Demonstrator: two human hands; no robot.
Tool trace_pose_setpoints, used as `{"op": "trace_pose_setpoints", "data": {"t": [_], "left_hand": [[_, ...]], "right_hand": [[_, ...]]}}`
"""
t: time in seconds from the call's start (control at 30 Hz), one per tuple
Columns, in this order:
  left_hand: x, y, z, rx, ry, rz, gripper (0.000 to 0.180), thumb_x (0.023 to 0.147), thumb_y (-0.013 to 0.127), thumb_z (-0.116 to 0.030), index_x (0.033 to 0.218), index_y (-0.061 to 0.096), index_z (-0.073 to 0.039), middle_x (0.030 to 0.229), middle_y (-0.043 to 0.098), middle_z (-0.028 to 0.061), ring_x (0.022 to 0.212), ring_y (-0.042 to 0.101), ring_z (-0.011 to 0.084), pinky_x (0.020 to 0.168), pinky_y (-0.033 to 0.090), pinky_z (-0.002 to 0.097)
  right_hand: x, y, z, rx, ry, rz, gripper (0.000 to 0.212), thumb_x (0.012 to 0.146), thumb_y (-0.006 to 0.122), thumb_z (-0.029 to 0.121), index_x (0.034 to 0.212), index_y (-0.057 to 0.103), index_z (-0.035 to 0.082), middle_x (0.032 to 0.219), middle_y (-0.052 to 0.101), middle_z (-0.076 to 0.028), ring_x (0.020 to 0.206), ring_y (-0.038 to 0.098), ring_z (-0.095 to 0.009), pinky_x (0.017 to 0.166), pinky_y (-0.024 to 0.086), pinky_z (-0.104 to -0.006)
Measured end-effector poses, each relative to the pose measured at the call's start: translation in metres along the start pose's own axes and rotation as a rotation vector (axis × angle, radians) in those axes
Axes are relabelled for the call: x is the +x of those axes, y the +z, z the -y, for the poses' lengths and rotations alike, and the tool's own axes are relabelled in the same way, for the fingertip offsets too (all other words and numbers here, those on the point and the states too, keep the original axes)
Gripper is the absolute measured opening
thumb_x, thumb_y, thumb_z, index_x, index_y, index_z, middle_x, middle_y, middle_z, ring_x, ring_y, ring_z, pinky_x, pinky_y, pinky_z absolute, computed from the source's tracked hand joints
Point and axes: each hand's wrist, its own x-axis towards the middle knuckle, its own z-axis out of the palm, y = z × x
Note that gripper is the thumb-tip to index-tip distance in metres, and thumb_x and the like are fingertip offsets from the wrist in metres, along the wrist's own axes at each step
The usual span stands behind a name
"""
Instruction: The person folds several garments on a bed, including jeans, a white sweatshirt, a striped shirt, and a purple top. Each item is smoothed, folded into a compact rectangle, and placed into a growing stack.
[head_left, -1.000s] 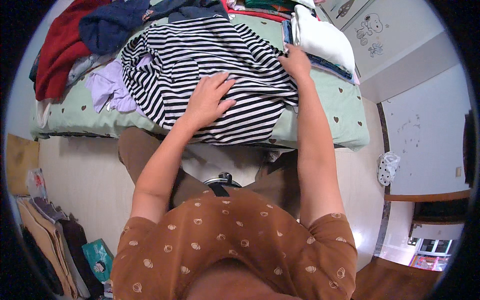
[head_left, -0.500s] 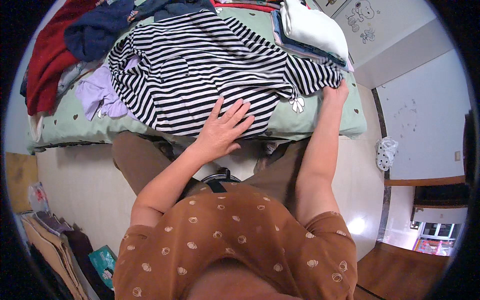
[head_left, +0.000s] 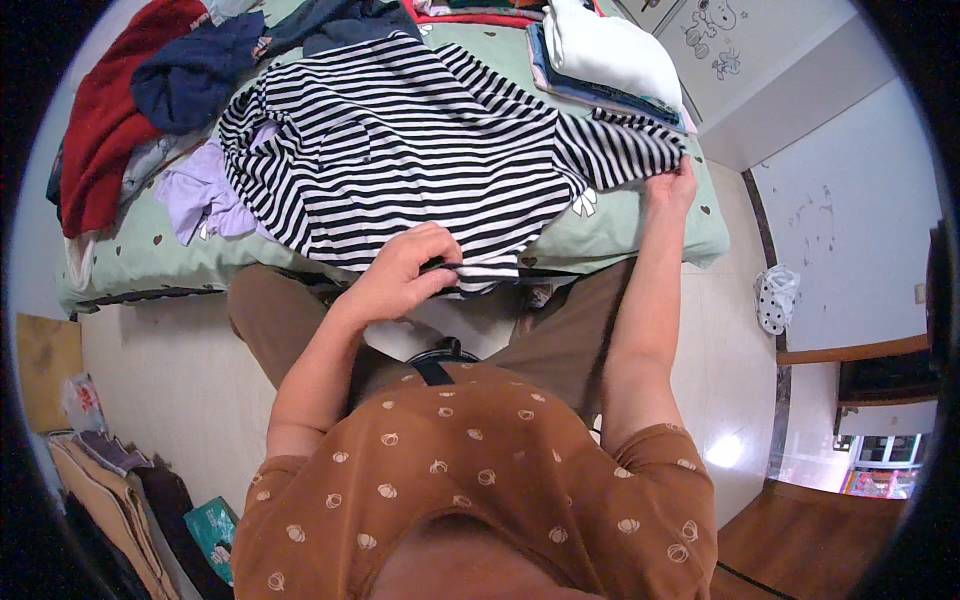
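Observation:
A black-and-white striped long-sleeved shirt [head_left: 400, 150] lies spread over the bed, a small pocket showing on its front. My left hand [head_left: 405, 270] is closed on the shirt's near edge, thumb and fingers pinching the cloth where it overhangs the bed. At the right, my right hand [head_left: 673, 186] grips the end of a sleeve [head_left: 620, 150] and holds it stretched out sideways. The other sleeve's far end cannot be made out clearly.
A folded pile with a white garment [head_left: 610, 62] on top sits at the bed's far right. Red [head_left: 105, 140], navy [head_left: 195, 75] and lilac clothes [head_left: 205, 195] lie heaped at the left. The green bed sheet [head_left: 660, 235] ends before my knees. A dotted bag [head_left: 776, 300] is on the right.
My left hand has gone from lying flat and spread on the shirt to pinching its near edge, moving slightly left and nearer. The right hand keeps the sleeve end; the sleeve looks straighter.

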Motion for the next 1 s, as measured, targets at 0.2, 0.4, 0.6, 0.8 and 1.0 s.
{"op": "trace_pose_setpoints", "data": {"t": [0.2,0.4,0.6,0.8,1.0], "left_hand": [[-0.003,0.007,0.017,0.018,-0.106,0.119,0.02,0.082,0.072,-0.018,0.091,0.065,-0.003,0.083,0.062,0.0074,0.081,0.061,0.0216,0.077,0.049,0.0326],[-0.001,0.008,0.032,-0.378,-0.26,0.034,0.016,0.088,0.069,-0.016,0.093,0.066,-0.002,0.082,0.063,-0.0001,0.073,0.055,0.0083,0.071,0.047,0.0244],[-0.003,0.002,0.045,-0.522,-0.314,0.024,0.014,0.093,0.064,-0.014,0.1,0.066,-0.002,0.094,0.069,0.0044,0.087,0.063,0.011,0.08,0.052,0.026],[-0.003,0.003,0.05,-0.571,-0.319,0.004,0.016,0.094,0.063,-0.014,0.101,0.066,0.0,0.094,0.069,0.0062,0.088,0.064,0.0129,0.08,0.054,0.0278],[-0.002,0.002,0.052,-0.573,-0.315,0.012,0.017,0.094,0.064,-0.015,0.102,0.066,0.0,0.094,0.069,0.0065,0.087,0.065,0.013,0.08,0.054,0.0276]], "right_hand": [[0.025,-0.037,-0.005,-0.674,-0.134,-0.161,0.042,0.089,0.064,0.012,0.126,0.053,-0.005,0.11,0.064,-0.02,0.097,0.065,-0.031,0.087,0.054,-0.0419],[0.045,-0.01,0.009,-1.722,-0.466,-0.025,0.052,0.079,0.068,0.042,0.116,0.069,0.005,0.116,0.068,-0.022,0.108,0.065,-0.035,0.095,0.049,-0.0428],[0.07,0.001,0.001,-2.168,-0.113,0.092,0.062,0.077,0.063,0.052,0.114,0.069,0.001,0.112,0.069,-0.024,0.102,0.068,-0.035,0.088,0.053,-0.0427],[0.073,-0.008,0.013,-1.147,0.426,0.187,0.029,0.082,0.071,0.015,0.105,0.068,-0.002,0.103,0.071,-0.015,0.087,0.07,-0.027,0.073,0.056,-0.046],[0.046,0.012,0.036,-0.012,0.045,0.158,0.033,0.098,0.052,0.009,0.127,0.052,-0.006,0.116,0.065,-0.023,0.108,0.065,-0.033,0.095,0.054,-0.048]]}}
